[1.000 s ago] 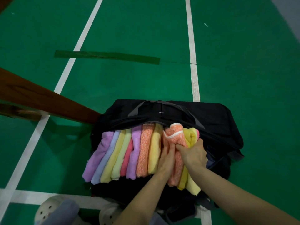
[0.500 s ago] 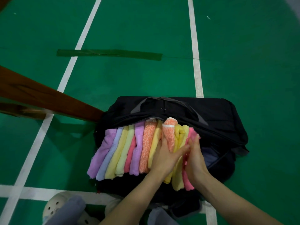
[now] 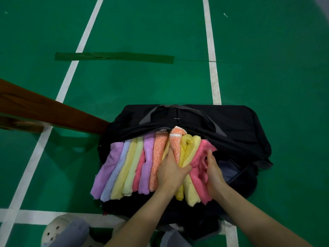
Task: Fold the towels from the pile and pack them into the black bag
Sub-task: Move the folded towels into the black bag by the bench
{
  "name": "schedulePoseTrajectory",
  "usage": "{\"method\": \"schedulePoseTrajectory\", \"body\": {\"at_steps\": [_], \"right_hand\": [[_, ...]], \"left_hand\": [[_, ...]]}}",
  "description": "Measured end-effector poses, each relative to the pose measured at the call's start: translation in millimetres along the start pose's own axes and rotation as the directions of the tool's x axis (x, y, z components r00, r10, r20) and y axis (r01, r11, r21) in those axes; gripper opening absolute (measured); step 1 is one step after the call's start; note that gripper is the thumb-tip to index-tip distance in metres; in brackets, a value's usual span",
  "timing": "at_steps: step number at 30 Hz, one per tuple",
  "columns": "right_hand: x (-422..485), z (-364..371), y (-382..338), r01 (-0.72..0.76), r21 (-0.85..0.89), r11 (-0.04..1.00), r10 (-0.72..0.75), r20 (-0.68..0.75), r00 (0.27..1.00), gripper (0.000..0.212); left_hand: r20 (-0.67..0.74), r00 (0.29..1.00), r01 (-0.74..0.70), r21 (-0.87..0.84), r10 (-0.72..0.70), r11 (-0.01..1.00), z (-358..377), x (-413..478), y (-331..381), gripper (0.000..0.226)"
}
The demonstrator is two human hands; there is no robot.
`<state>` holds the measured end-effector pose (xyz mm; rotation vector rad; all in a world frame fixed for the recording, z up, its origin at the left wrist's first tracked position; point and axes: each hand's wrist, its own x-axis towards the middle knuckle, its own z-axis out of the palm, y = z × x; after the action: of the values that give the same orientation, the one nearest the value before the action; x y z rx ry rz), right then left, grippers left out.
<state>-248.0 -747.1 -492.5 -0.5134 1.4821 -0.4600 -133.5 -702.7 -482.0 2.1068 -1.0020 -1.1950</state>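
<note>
Towels [image 3: 142, 168], soft, light and compressible, stand rolled in the black bag [image 3: 236, 129] at frame centre; left hand [image 3: 170, 172] grips the orange roll [image 3: 175, 145] mid-length, right hand [image 3: 212, 171] presses flat-fingered against the pink towel [image 3: 198, 172].

One view only, worn on the head, tipped steeply forward and down over the green floor [image 3: 267, 68], wide-angle so the white court lines splay outward toward the top of the frame; it sits close above the black bag [image 3: 240, 129] at lower centre, forearms reaching in from the bottom edge
</note>
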Motion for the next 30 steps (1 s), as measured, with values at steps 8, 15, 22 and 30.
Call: {"method": "schedulePoseTrajectory", "body": {"at_steps": [8,15,22,30], "right_hand": [[11.8,9.1,-20.1,-0.087,-0.082,0.993,0.099,0.149,0.984,0.087],[5.8,-15.2,-55.3,0.077,-0.129,0.989,-0.066,0.092,0.994,0.077],[49.5,46.6,6.9,0.102,-0.208,0.973,-0.093,0.057,0.994,0.104],[32.0,61.4,-16.7,0.113,-0.136,0.984,-0.123,-0.073,0.990,0.091]], "left_hand": [[0.031,0.999,0.014,-0.159,-0.009,0.987,17.4,0.8,12.3,0.089],[0.104,0.994,-0.001,-0.285,0.032,0.958,35.9,14.7,37.2,0.073],[0.118,0.993,0.057,-0.304,-0.022,0.951,-16.2,26.1,-4.9,0.094],[0.225,0.971,-0.043,-0.184,0.085,0.982,-17.8,23.7,18.2,0.083]]}}
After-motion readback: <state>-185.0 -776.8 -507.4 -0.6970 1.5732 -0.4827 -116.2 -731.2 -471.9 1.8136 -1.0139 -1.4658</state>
